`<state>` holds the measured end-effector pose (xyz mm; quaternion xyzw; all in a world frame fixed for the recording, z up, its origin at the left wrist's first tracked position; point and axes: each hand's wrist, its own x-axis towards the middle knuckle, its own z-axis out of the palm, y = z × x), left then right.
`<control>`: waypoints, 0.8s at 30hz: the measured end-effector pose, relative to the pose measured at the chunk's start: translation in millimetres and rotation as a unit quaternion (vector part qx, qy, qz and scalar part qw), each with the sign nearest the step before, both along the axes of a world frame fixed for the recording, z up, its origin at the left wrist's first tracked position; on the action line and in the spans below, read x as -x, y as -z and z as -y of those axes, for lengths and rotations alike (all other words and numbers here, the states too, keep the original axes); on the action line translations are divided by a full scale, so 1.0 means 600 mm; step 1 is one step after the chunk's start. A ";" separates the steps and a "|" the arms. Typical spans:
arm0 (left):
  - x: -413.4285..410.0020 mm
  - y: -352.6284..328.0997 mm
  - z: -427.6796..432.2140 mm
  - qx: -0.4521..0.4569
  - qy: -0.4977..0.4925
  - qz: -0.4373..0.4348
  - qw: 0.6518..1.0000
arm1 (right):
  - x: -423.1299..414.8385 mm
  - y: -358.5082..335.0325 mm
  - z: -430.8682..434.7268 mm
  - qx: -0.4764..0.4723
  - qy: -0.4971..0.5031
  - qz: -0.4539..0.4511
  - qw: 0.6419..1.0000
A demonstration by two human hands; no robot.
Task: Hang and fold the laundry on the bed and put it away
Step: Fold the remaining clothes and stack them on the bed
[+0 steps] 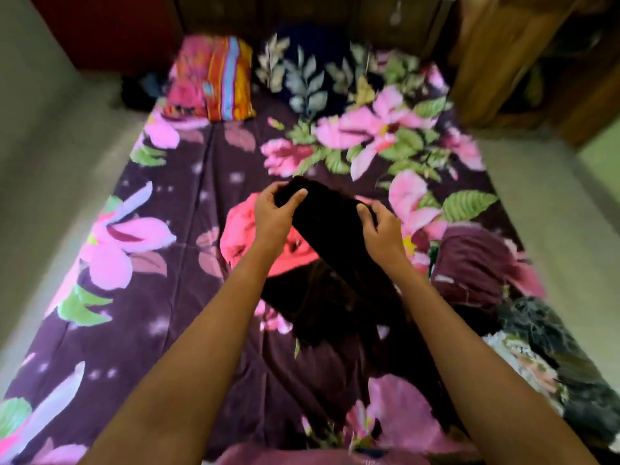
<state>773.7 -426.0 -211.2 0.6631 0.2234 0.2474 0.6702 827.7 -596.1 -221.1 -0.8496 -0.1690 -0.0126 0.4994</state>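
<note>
So the bed [161, 203] fills most of the frame, covered in a dark purple sheet with big pink flowers and green leaves. There are two pillows at the top: a striped orange-pink pillow [218, 82] and a navy leaf-print pillow [308, 72] right beside it. A wooden cupboard [503, 55] stands in the upper right.

Dead centre, the person holds up one black garment [325, 213]. It's plain and dark, bunched into a thick band, with the rest trailing down onto the sheet. The left hand [275, 213] has its fingers curled round the upper end, and the right hand [382, 229] grips the lower edge.

Under it lies one pink garment [241, 229]. On the right there's a maroon garment [476, 260] and, lower right, a grey and patterned clothes heap [536, 347], kinda blurry.
</note>
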 end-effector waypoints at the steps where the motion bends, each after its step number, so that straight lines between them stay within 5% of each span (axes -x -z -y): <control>1: -0.010 -0.040 -0.007 -0.010 -0.003 0.029 1.000 | -0.008 -0.033 -0.006 -0.013 -0.009 0.011 1.000; 7: -0.056 -0.300 -0.041 -0.108 0.026 0.181 0.977 | -0.044 -0.237 -0.048 -0.062 -0.088 0.135 0.985; 13: -0.048 -0.450 -0.038 -0.278 0.211 0.214 0.913 | -0.062 -0.404 -0.062 -0.075 -0.226 0.204 0.950; 17: -0.040 -0.501 -0.057 -0.326 0.259 0.225 0.881 | -0.068 -0.466 -0.081 -0.052 -0.326 0.135 0.934; 20: -0.037 -0.521 -0.075 -0.341 0.207 0.255 0.880 | -0.062 -0.500 -0.108 -0.090 -0.291 0.198 0.932; 24: -0.032 -0.516 -0.078 -0.201 0.135 0.297 0.924 | -0.061 -0.534 -0.145 -0.069 -0.161 0.361 0.916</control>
